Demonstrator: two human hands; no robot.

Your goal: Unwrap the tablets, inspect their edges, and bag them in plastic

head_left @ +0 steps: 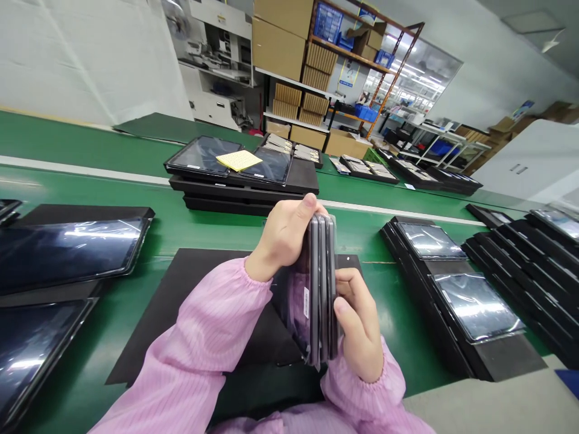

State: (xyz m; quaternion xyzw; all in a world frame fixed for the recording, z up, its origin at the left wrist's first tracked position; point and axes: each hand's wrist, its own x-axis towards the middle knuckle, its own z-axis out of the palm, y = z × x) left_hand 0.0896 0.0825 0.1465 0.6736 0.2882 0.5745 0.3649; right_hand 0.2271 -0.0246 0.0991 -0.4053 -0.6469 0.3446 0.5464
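Observation:
Between my hands stands a small stack of tablets (322, 289) in clear film, turned on edge with a white label showing on the nearest dark screen. My left hand (289, 232) grips the upper end, its thumb pointing up along the edge. Lower down, my right hand (359, 322) holds the right side, fingers behind and thumb at the front. Below the stack lies a black board (181, 325) on the green bench (393, 307).
Screens in film (72, 247) lie at the left on black trays. Behind, a black tray stack (244, 196) bears tablets and a yellow card (239, 160). At the right are a tray with two screens (479, 304) and stacked black trays (529, 283).

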